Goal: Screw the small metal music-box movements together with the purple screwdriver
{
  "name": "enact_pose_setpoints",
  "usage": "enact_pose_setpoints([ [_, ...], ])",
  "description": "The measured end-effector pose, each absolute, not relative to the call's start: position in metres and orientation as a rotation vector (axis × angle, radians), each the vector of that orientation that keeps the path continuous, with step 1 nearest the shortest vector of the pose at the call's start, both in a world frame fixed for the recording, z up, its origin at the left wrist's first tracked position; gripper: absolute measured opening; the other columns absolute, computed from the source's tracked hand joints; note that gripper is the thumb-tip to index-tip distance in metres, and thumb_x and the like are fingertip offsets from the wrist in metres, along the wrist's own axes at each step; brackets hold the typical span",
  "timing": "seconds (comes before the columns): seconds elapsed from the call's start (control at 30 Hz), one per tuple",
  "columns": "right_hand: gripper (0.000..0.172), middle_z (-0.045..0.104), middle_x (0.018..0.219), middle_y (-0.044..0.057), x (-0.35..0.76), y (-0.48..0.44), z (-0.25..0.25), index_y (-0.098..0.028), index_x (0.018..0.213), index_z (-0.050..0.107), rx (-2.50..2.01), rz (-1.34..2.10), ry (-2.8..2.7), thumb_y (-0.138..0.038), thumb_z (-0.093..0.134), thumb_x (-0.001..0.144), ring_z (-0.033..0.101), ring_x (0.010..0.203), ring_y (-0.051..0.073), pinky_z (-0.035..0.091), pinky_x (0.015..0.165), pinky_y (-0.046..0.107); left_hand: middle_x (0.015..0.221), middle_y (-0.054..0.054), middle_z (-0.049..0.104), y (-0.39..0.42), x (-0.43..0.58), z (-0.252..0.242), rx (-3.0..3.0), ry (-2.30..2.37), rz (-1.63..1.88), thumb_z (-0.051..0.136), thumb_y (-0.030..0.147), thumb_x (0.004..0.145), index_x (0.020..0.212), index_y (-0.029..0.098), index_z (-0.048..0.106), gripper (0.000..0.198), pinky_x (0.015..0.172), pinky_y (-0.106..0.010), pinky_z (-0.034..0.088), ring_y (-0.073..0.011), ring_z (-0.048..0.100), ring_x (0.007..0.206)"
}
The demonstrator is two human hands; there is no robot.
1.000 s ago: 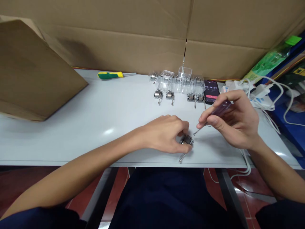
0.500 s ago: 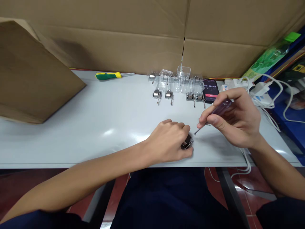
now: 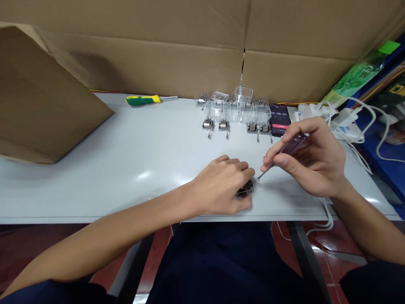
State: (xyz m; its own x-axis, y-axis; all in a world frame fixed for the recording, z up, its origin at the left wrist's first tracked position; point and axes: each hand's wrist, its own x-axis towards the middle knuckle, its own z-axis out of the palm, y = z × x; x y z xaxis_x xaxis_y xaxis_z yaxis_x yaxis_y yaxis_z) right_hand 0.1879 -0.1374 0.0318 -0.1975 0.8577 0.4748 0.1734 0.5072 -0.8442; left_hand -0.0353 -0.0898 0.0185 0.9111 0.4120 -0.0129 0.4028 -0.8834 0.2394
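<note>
My left hand [image 3: 226, 185] grips a small dark music box mechanism [image 3: 245, 189] between thumb and fingers, near the table's front edge. Part of the mechanism is hidden by the fingers. In my right hand [image 3: 311, 158] is a screwdriver [image 3: 292, 144] with a translucent purple handle, its thin shaft slanting down to the left. Its tip, which seems to carry a tiny screw [image 3: 258, 178], hangs just right of the mechanism, apart from it. Farther back stand several similar crank music box movements [image 3: 223, 125] in a row, before clear plastic cases [image 3: 232, 111].
A green and yellow screwdriver [image 3: 143, 100] lies at the back of the white table [image 3: 110, 169]. A phone with a running timer [image 3: 280, 120] rests beside the cases. White cables and plugs [image 3: 344, 120] crowd the right. Cardboard [image 3: 142, 55] walls the back; a cardboard flap [image 3: 53, 105] stands left.
My left hand has shifted slightly left and turned the music box mechanism, so another side of it shows. The right hand and its screwdriver have hardly moved.
</note>
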Motion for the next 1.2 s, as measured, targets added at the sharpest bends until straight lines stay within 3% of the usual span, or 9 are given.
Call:
enact_pose_setpoints([
  [0.4, 0.038, 0.076, 0.092, 0.0, 0.186, -0.139, 0.028, -0.028, 0.117, 0.053, -0.784, 0.905, -1.695, -0.009, 0.073, 0.092, 0.079, 0.079, 0.021, 0.069, 0.071, 0.037, 0.095, -0.006, 0.07, -0.09, -0.032, 0.016, 2.839, 0.634, 0.068, 0.06, 0.039, 0.091, 0.104, 0.015, 0.067, 0.028, 0.089, -0.044, 0.051, -0.0241, 0.066, 0.086],
  [0.63, 0.034, 0.077, 0.095, 0.001, 0.185, -0.139, 0.026, -0.028, 0.117, 0.052, -0.776, 0.928, -1.686, -0.011, 0.07, 0.094, 0.079, 0.08, 0.02, 0.07, 0.073, 0.038, 0.093, -0.005, 0.068, -0.089, -0.032, 0.017, 2.79, 0.621, 0.137, 0.062, 0.042, 0.091, 0.102, 0.015, 0.066, 0.03, 0.09, -0.045, 0.05, -0.0246, 0.065, 0.087],
  [1.0, 0.028, 0.076, 0.094, -0.001, 0.18, -0.137, 0.034, -0.029, 0.116, 0.053, -0.704, 0.849, -1.64, -0.013, 0.067, 0.098, 0.079, 0.08, 0.018, 0.069, 0.068, 0.033, 0.088, 0.0, 0.069, -0.076, -0.039, 0.029, 2.474, 0.502, 0.363, 0.063, 0.021, 0.09, 0.094, 0.017, 0.064, 0.006, 0.082, -0.032, 0.046, -0.0169, 0.064, 0.083],
  [1.2, 0.027, 0.077, 0.093, -0.001, 0.181, -0.136, 0.034, -0.03, 0.115, 0.054, -0.705, 0.796, -1.648, -0.015, 0.068, 0.097, 0.08, 0.082, 0.018, 0.069, 0.067, 0.032, 0.09, 0.002, 0.071, -0.073, -0.04, 0.024, 2.426, 0.506, 0.381, 0.061, 0.014, 0.089, 0.099, 0.018, 0.065, 0.011, 0.077, -0.028, 0.046, -0.0143, 0.065, 0.08],
])
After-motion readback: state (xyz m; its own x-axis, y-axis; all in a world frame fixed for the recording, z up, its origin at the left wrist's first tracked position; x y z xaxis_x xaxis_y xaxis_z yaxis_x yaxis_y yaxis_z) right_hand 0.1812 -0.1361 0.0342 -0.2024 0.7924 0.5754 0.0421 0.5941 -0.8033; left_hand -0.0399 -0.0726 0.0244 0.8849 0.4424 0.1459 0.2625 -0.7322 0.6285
